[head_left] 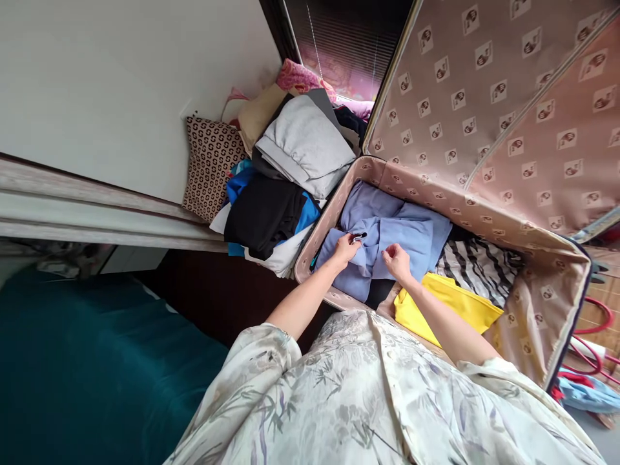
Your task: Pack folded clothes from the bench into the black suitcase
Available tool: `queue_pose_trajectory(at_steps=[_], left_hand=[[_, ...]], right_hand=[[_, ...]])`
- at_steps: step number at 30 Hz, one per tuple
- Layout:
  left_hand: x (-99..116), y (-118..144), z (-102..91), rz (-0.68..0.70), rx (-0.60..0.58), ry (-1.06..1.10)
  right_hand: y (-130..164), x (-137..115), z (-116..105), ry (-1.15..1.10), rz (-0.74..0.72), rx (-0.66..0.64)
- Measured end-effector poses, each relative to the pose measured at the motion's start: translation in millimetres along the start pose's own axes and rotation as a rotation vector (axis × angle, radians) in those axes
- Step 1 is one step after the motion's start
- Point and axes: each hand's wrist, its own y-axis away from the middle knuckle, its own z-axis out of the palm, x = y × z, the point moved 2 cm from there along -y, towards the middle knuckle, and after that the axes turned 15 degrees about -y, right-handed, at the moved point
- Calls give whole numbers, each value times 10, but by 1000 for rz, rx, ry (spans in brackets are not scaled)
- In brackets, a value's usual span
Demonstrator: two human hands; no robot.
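Head view: I see blue clothes (411,236) inside the suitcase (547,310), at its left end; long axis unclear.
Left hand (345,249): nearer a small black-and-white piece (358,237), fingers nearly together; hold uncertain.
Right hand (397,262): fingers curled over the clothes; I can't tell whether they pinch.

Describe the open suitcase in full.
The large suitcase lies open, its lid raised on the far side. Its lining, pinkish-beige, looks like thin, shiny fabric printed with rows of pale square emblems; a strip crosses the lid diagonally. Lavender clothes, a yellow cloth and a striped cloth lie inside, and piled clothes sit beside its left end.
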Motion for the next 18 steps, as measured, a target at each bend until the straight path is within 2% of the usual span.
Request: queue_pose_trajectory(at_steps=[3, 8, 14, 18], left_hand=[[36, 40, 15, -35, -12, 36], [141, 114, 30, -42, -43, 86], [161, 168, 35, -86, -52, 161], [156, 185, 111, -97, -61, 207]], right_hand=[[105, 67, 92, 84, 55, -13], [120, 84, 216, 21, 129, 37], [106, 173, -36, -131, 144, 5], [172, 222, -193, -274, 169, -40]])
